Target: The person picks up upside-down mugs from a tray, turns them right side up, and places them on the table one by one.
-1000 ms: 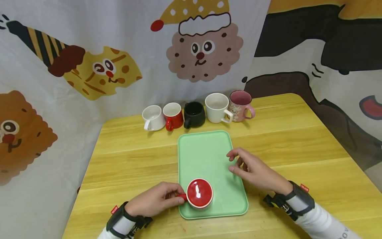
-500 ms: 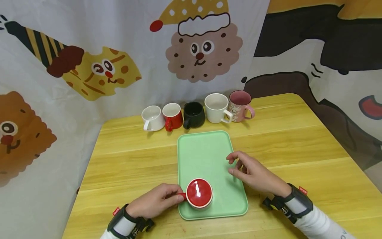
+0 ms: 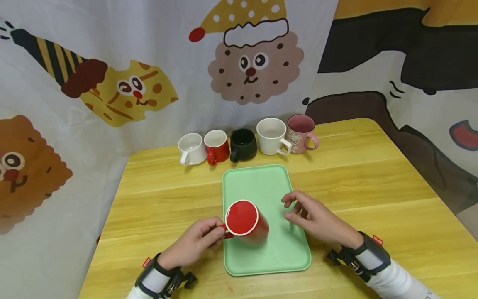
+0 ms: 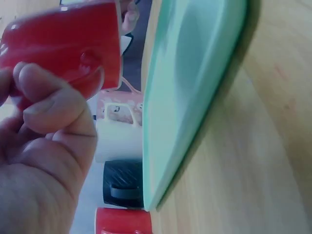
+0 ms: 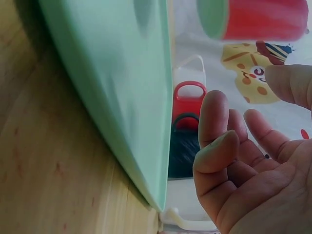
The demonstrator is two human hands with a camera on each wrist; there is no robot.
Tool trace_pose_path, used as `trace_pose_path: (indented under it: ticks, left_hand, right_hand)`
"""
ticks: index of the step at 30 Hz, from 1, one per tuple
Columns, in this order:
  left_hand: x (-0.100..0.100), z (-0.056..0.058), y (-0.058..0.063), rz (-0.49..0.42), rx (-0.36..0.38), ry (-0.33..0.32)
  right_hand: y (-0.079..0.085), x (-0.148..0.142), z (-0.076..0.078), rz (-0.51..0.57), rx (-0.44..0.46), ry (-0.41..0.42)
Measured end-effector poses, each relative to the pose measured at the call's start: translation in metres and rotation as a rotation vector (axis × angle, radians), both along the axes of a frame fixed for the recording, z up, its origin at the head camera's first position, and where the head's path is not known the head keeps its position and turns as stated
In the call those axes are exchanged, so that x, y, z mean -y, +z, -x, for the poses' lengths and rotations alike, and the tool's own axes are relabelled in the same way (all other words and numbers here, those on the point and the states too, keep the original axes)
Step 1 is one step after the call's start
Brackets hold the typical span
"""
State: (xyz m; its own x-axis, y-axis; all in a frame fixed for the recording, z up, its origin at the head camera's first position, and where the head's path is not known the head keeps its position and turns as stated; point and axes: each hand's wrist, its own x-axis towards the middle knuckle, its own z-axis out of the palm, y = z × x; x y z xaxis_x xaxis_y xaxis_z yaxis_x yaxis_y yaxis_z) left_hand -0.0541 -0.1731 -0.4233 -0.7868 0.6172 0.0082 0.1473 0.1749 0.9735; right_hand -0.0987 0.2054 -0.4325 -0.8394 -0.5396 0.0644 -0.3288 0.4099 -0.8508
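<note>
My left hand (image 3: 194, 242) pinches the handle of a red mug (image 3: 242, 218). Upside down, the mug shows its red base with a white ring to the head camera. In the left wrist view the red mug (image 4: 63, 44) hangs above the light green tray (image 4: 163, 107), with a gap below its rim. My right hand (image 3: 313, 216) hovers by the right edge of the tray (image 3: 257, 187), fingers loosely bent around nothing. From the right wrist, the mug (image 5: 268, 19) also appears lifted off the tray, with its pale mouth facing down.
Along the back of the wooden table (image 3: 160, 207) stand several upright mugs: a white one (image 3: 192, 149), a smaller red one (image 3: 217, 146), a black one (image 3: 243, 145), a large white one (image 3: 269, 139) and a pink one (image 3: 297, 139). A cartoon-printed cloth (image 3: 157, 25) hangs behind.
The inverted red mug rested on the tray's near left part; my left hand has raised it by its handle. The right hand has barely moved.
</note>
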Motion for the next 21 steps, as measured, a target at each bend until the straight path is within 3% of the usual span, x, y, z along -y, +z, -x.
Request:
trace_pose_path:
  ticks: [13, 21]
  left_hand:
    - [-0.02, 0.007, 0.012, -0.197, -0.118, 0.155]
    - [-0.036, 0.014, 0.019, -0.342, -0.128, 0.194]
  right_hand:
    - [0.015, 0.013, -0.001, 0.062, 0.041, 0.019]
    - [0.019, 0.025, 0.002, 0.229, 0.135, 0.041]
